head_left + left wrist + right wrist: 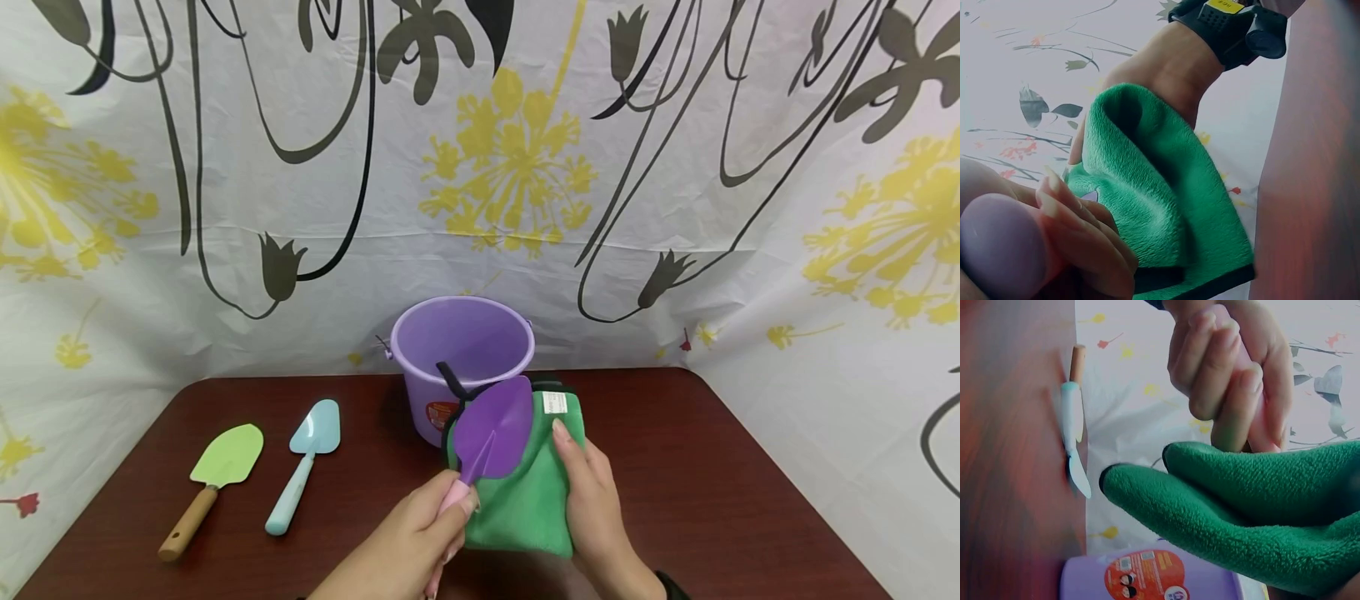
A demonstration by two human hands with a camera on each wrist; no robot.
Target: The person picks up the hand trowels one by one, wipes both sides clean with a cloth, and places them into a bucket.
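My left hand (408,533) grips the pink handle (1260,428) of a trowel with a purple blade (491,429). The blade points up and away and overlaps a green cloth (525,517) in the head view. My right hand (603,517) holds that cloth at its right side, thumb on the front near a white label (555,403). Fuzzy and dark-edged, the cloth hangs folded in two layers in the right wrist view. The handle's rounded end (1004,247) fills the lower left of the left wrist view. Cloth hides part of the right hand's fingers.
Behind the hands stands a purple bucket (420,379) on the dark red-brown table (675,467). To the left lie a light blue trowel (315,429) and a green trowel (228,454) with a wooden handle. A flower-patterned sheet (337,208) hangs around the table.
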